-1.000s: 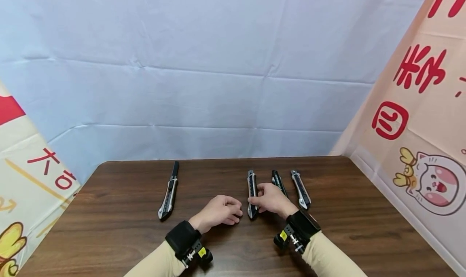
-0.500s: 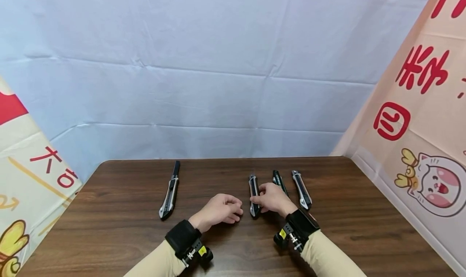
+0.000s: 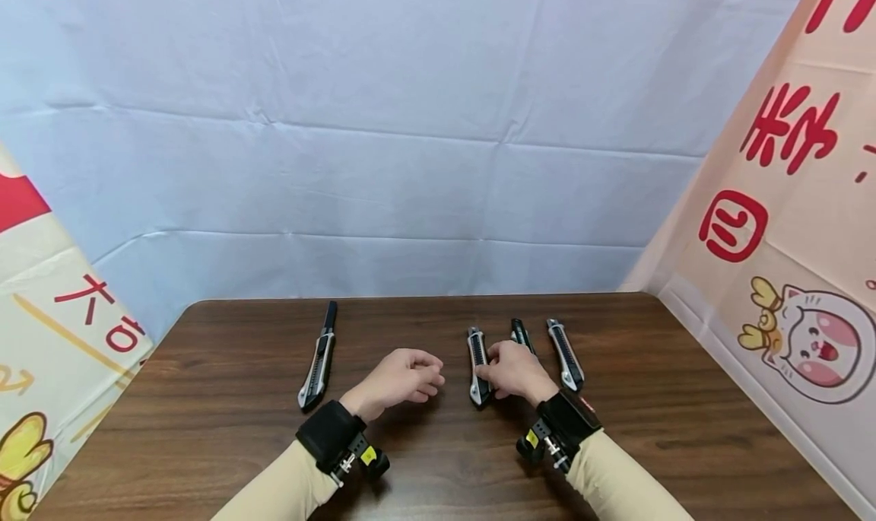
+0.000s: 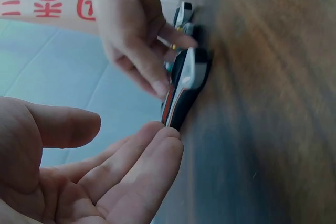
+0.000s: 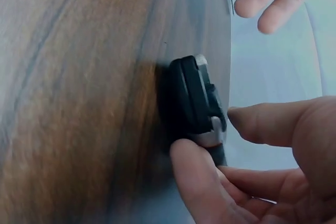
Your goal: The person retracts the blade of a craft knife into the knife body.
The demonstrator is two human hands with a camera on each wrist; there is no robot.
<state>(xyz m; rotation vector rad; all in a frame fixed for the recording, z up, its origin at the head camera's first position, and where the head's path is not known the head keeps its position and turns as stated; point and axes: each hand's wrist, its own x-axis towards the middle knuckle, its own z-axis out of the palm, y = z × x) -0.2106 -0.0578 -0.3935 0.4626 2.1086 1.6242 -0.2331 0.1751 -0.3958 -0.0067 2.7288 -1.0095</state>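
Observation:
In the head view my right hand [image 3: 515, 370] holds a grey-and-black utility knife [image 3: 475, 347] on the tabletop, thumb at its upper edge. In the right wrist view the black butt [image 5: 191, 98] of the knife sits between thumb and fingers, close to the wood. My left hand [image 3: 400, 380] hovers to the left of this knife, fingers loosely bent and holding nothing. In the left wrist view its fingertips overlap the end of the held knife [image 4: 186, 85]. A dark green utility knife [image 3: 522, 334] lies partly hidden behind my right hand.
Another grey utility knife [image 3: 566, 355] lies to the right, and a fourth, black-tipped utility knife [image 3: 318, 369] lies at the left. The brown wooden table [image 3: 205, 399] ends at a pale blue cloth [image 3: 383, 141]. A printed cloth [image 3: 773, 293] hangs at the right.
My right hand has shifted the middle knife a little to the right, and its thumb has slid toward the knife's right edge. My left hand has moved left and slightly away from the knife.

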